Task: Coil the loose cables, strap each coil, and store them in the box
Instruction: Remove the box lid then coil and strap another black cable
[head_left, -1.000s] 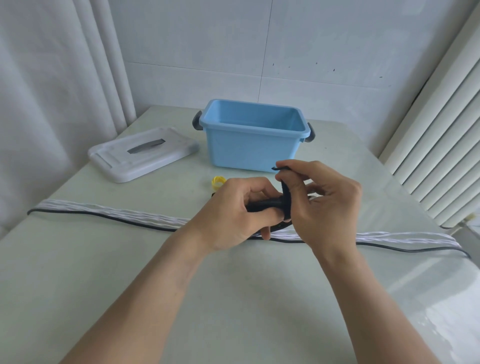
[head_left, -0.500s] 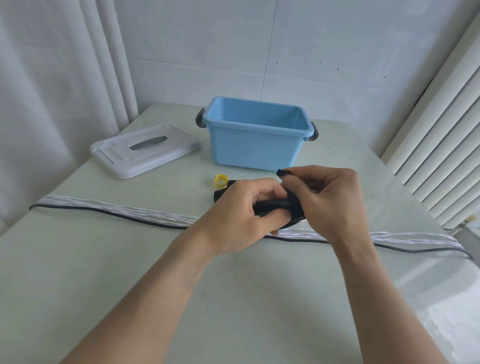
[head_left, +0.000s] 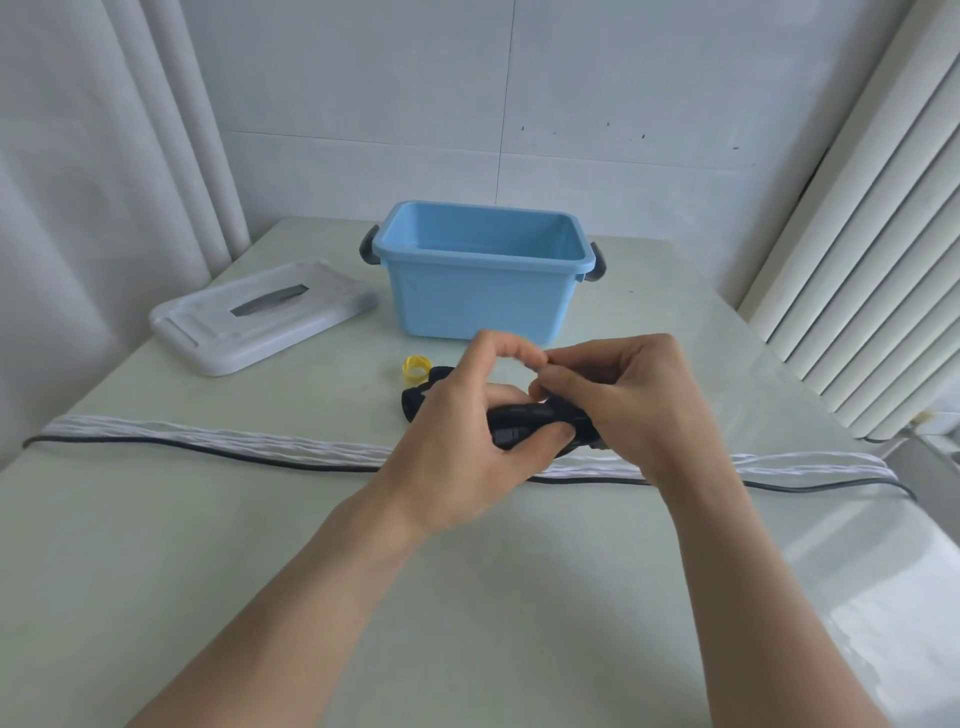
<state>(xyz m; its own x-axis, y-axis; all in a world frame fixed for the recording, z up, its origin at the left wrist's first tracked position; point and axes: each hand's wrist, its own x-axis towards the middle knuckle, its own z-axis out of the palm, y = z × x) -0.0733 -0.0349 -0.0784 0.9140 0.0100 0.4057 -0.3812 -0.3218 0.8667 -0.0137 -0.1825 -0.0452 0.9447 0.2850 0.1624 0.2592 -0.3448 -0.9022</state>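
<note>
A black cable coil is held above the table's middle. My left hand grips the coil from the left, thumb under it and forefinger raised. My right hand closes over the coil's right end, fingertips pinching a black strap that is mostly hidden. Part of the coil sticks out left of my left hand. The open blue box stands behind the hands. A loose black cable and a white cable bundle stretch across the table. A small yellow strap roll lies near the box.
The box's white lid lies to the left of the box. Curtains hang at the left. A ribbed radiator runs along the right. The table's right edge drops off near a glossy white surface.
The strap end that stood up in my right fingers a second ago is now folded down over the coil. Both hands have shifted slightly right and my left forefinger has lifted.
</note>
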